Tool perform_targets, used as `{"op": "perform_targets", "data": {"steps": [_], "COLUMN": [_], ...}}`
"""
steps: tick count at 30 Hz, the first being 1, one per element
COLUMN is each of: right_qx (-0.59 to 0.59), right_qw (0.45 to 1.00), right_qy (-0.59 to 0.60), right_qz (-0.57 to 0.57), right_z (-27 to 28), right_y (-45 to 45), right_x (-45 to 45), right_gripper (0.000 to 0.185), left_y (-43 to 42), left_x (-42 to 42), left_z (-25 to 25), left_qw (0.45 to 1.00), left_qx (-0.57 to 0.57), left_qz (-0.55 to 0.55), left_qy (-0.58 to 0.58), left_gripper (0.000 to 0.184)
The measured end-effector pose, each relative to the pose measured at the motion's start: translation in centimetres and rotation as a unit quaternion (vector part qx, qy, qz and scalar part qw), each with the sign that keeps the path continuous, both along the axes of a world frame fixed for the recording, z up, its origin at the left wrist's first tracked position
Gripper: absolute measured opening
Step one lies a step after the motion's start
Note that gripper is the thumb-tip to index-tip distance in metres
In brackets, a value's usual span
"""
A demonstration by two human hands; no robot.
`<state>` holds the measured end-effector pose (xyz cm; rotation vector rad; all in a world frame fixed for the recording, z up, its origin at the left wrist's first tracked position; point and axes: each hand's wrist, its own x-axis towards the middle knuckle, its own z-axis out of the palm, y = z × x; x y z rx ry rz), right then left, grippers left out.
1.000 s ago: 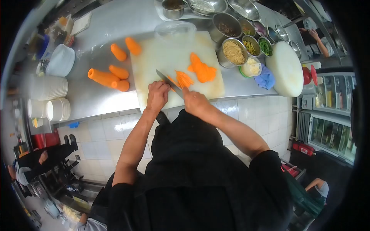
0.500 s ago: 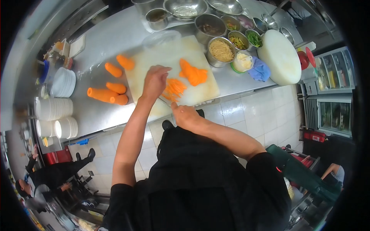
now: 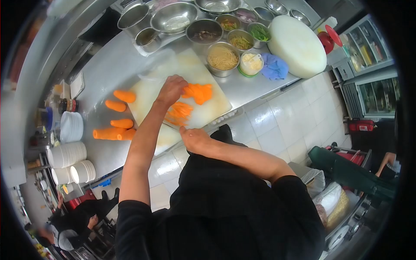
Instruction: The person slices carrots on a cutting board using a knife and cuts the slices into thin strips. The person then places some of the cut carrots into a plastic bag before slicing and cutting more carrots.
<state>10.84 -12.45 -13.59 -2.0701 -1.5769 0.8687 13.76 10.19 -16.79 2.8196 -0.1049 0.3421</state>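
Orange carrot strips (image 3: 180,111) beside overlapping slices (image 3: 200,93), right hand (image 3: 196,140) clamped on knife (image 3: 172,126), left hand (image 3: 173,89) grip unclear

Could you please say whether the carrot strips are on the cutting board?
On: the carrot strips lie piled, with pale cutting board showing beside them.

Head cam — looks fwd & down, v. wide, over counter (image 3: 102,80).

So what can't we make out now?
Head view throughout:
Handle of the knife: hidden by the right hand.
Left hand's contact with carrot slices: hidden beneath the hand itself.
Dark food in steel pot: too small to identify.
Jar label: too blurred to read.
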Motion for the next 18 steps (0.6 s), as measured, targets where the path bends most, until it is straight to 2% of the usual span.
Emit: {"op": "perform_targets", "data": {"steps": [7,9,10,11,12,13,15,17,18], "right_qx": [-0.026,0.001,0.028,0.028,-0.022,-0.074,-0.078,-0.096,-0.102], "right_qw": [1.0,1.0,0.999,0.999,0.998,0.989,0.99,0.987,0.987], "right_qy": [0.002,-0.007,-0.015,-0.014,0.056,0.125,0.116,0.12,0.117], "right_qz": [0.006,0.02,0.031,0.031,0.006,-0.016,-0.017,-0.055,-0.04], "right_z": [0.1,-1.8,-1.8,-1.7,-0.1,0.6,0.2,1.1,0.2], "right_y": [0.4,0.5,0.6,0.7,0.8,0.9,1.1,1.3,1.3], "right_x": [0.5,0.9,1.4,2.1,3.0,3.8,4.7,5.0,4.8], "right_gripper": [0.023,0.029,0.034,0.034,0.035,0.036,0.036,0.034,0.034], "left_y": [0.0,0.5,0.5,0.2,-0.2,-0.6,-1.9,-5.6,-7.0], "left_x": [-0.6,-1.8,-2.8,-4.3,-6.0,-7.9,-11.8,-13.3,-13.2], "left_z": [0.6,1.3,1.9,2.4,2.6,1.8,-0.1,-0.2,-0.6], "left_qw": [0.999,0.995,0.995,0.966,0.907,0.906,0.816,0.8,0.791], "left_qx": [0.003,-0.06,-0.06,-0.173,-0.281,-0.281,-0.399,-0.353,-0.358], "left_qz": [0.024,0.06,0.061,0.187,0.308,0.313,0.419,0.483,0.495], "left_qy": [0.028,-0.046,-0.047,-0.051,-0.055,-0.055,-0.003,0.039,0.035], "left_gripper": [0.025,0.028,0.028,0.033,0.039,0.039,0.056,0.068,0.068]}}
